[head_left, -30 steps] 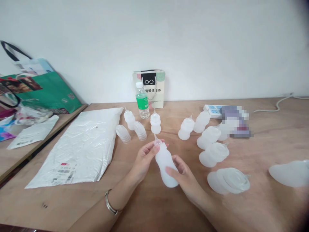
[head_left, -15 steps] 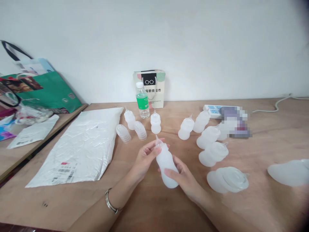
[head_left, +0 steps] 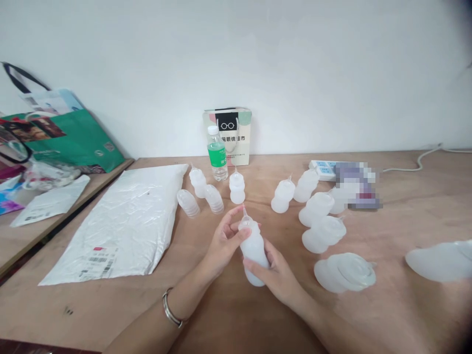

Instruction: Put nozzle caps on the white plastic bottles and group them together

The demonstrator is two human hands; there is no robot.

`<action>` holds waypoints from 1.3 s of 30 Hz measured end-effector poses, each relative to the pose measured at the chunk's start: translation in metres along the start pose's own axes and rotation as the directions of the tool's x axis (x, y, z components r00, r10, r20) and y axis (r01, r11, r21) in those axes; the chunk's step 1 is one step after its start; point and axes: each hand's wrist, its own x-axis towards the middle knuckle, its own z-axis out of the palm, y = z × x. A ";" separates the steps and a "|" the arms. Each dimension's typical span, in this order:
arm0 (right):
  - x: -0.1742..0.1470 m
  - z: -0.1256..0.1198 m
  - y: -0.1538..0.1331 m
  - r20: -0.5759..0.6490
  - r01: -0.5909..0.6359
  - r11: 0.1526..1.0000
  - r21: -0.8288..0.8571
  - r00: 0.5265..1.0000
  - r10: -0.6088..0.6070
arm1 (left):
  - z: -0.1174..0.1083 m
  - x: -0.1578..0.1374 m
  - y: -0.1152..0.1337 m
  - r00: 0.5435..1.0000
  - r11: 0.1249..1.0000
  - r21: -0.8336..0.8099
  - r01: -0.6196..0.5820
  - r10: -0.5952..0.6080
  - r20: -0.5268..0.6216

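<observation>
A milky white squeeze bottle (head_left: 254,250) with a clear pointed nozzle is between my hands, tilted slightly with its tip pointing away. My left hand (head_left: 225,241) grips it at the neck, thumb on the near side and fingers behind. Around the bottle's lower body my right hand (head_left: 275,270) is closed, with the thumb across the front. A similar bottle (head_left: 237,188) stands just beyond the nozzle. Two clear ribbed caps (head_left: 188,204) and another nozzled bottle (head_left: 198,183) are to the left of it. Several more white bottles (head_left: 317,209) stand on the right.
A large white mailing bag (head_left: 125,221) lies on the left. At the wall stand a green-labelled water bottle (head_left: 217,155) and a paper bag (head_left: 241,142). A power strip (head_left: 322,170) sits at the back right. A green bag (head_left: 81,137) rests on the adjoining surface.
The held bottle has turned more upright, its base shifting slightly left. My left index finger has straightened up alongside the nozzle. The other bottles stand as before.
</observation>
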 end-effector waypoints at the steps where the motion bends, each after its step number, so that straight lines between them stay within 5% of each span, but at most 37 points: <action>1: 0.001 -0.002 -0.002 0.033 -0.007 1.000 0.019 0.999 0.007 | -0.001 0.000 0.000 1.000 1.000 0.002 0.002 -0.002 0.007; 11: 0.001 -0.005 0.003 0.313 -0.148 0.925 0.351 0.949 0.033 | -0.007 -0.005 0.001 0.991 0.994 -0.110 0.023 -0.008 0.135; 31: 0.002 -0.008 0.007 0.384 -0.132 0.918 0.375 0.923 -0.025 | -0.007 -0.006 0.005 0.973 0.994 -0.109 0.006 0.019 0.228; 36: 0.000 -0.001 0.005 0.247 -0.043 0.944 0.328 0.968 -0.042 | -0.002 -0.007 0.010 0.987 0.995 0.097 -0.033 0.017 0.160; 39: -0.001 0.001 0.005 0.125 0.062 0.977 0.206 0.988 -0.089 | -0.009 -0.009 0.027 0.969 0.879 0.416 -0.232 0.247 0.018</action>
